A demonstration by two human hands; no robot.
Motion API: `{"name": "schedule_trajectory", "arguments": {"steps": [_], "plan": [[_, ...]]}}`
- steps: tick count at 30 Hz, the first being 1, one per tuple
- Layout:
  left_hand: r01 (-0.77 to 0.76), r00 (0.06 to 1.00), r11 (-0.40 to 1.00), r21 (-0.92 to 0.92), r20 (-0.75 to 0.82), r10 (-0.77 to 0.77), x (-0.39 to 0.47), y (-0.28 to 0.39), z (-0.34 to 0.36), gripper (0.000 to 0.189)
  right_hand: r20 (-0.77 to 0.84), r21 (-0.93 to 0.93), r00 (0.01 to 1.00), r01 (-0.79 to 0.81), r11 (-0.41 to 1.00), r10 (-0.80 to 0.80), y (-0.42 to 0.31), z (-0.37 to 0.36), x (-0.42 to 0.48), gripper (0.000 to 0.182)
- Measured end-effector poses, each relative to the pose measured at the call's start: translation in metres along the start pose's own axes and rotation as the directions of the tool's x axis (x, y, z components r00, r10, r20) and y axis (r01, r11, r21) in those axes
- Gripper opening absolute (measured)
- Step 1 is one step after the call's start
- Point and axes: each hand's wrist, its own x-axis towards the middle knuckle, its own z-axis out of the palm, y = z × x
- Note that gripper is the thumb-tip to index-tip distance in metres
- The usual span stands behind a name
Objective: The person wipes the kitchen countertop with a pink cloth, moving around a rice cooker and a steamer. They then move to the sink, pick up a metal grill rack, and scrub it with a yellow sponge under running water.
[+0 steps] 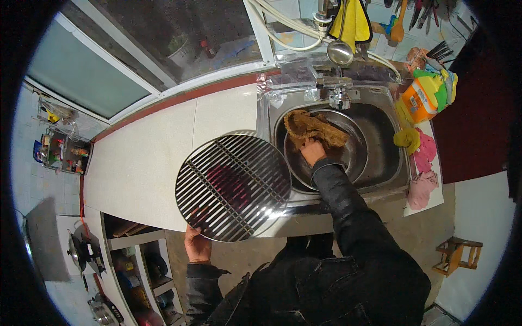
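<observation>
My left hand (pixel 198 245) grips the lower left rim of a round metal rack with parallel bars (pixel 233 187). The rack is held over the worktop, just left of the sink, and reflects reddish tones. My right hand (pixel 312 151) is on a brown cloth (pixel 316 128), its fingertips partly hidden in the folds. That cloth lies in a round metal basin (pixel 359 153), which sits in the steel sink (pixel 383 142) below the faucet (pixel 339 98).
A pale worktop (pixel 138 163) runs left of the sink. An orange container with cloths (pixel 416 102) and pink cloths (pixel 424 189) lie to its right. A ladle (pixel 340 52) and yellow cloth (pixel 351 20) hang behind. A wooden stool (pixel 456 254) stands on the floor.
</observation>
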Motion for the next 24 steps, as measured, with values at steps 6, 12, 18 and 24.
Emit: {"name": "schedule_trajectory", "arguments": {"steps": [6,12,18,24], "plan": [[0.045,0.997,0.998,-0.049,0.061,-0.042,0.010,-0.005,0.005,0.056,0.194,0.261,0.980,-0.011,0.965,-0.041,0.024,-0.038,-0.015,0.025],[0.124,0.987,0.983,-0.133,0.116,-0.109,0.041,-0.041,0.014,0.049,0.176,0.628,0.979,-0.032,0.778,-0.101,0.087,-0.103,-0.076,0.016],[0.221,0.970,0.954,-0.204,0.151,-0.193,0.063,-0.066,0.035,0.042,-0.073,0.889,0.997,0.079,0.451,-0.030,0.158,-0.090,-0.098,0.023],[0.194,0.956,0.973,-0.129,0.245,-0.158,0.064,-0.096,0.071,0.040,0.399,0.725,0.897,-0.181,-0.665,0.190,0.223,-0.058,-0.084,0.042]]}}
